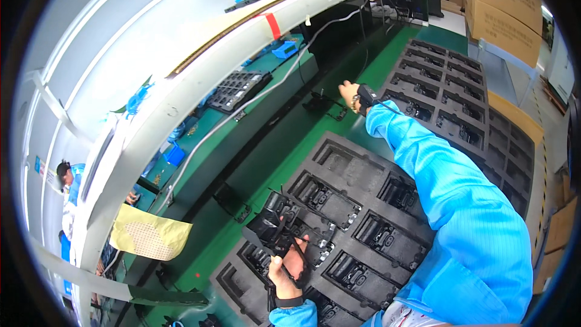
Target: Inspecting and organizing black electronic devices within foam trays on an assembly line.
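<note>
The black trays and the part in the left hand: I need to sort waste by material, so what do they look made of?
The black trays look like matte moulded foam: dull, with soft-edged cut pockets. The black part held in the left hand looks like hard plastic, slightly glossy with sharp edges, though metal inside cannot be ruled out.

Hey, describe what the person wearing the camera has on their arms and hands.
Both arms are in bright blue, loose work-coat sleeves with gathered cuffs. The left hand is bare, with a black strap around the wrist just above the cuff. The right hand is also bare; its wrist carries a black band with a small boxy unit and what looks like a beaded bracelet beside it.
</note>
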Motion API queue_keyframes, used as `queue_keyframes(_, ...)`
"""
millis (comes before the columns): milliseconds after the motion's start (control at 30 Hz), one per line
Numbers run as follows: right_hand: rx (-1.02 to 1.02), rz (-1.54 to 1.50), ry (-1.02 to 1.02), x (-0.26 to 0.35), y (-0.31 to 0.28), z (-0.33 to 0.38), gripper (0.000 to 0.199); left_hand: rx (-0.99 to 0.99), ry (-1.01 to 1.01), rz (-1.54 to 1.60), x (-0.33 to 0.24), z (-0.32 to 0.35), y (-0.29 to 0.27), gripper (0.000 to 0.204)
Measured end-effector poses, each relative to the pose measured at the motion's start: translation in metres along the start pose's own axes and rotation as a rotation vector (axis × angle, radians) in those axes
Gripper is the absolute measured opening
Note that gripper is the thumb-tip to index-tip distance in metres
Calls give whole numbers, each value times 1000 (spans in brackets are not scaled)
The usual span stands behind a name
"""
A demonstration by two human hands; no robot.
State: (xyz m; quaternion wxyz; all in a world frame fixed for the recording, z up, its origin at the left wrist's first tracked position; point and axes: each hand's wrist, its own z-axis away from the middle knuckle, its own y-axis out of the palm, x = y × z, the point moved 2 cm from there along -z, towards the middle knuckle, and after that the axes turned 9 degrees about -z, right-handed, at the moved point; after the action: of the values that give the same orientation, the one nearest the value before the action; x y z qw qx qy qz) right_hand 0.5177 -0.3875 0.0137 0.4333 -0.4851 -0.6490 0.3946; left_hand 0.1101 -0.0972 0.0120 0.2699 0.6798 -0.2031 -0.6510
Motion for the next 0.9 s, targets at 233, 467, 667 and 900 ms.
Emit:
queue_keyframes(233, -60, -70, -37, -33, 5, -5, 19, 7, 2, 20, 5, 0, -4, 50)
queue_keyframes(467, -45, 102, 142, -53, -3, -1, 19, 15, -13, 43, 7, 1, 1, 54)
queue_keyframes(667, -89, -625, -190, 61, -27, 62, 21, 58, 17, 85, -1, 2, 4, 84)
queue_keyframes(900, 912, -1310, -439, 175, -62, 227, 47, 55, 75, 76, -6, -5, 19, 97)
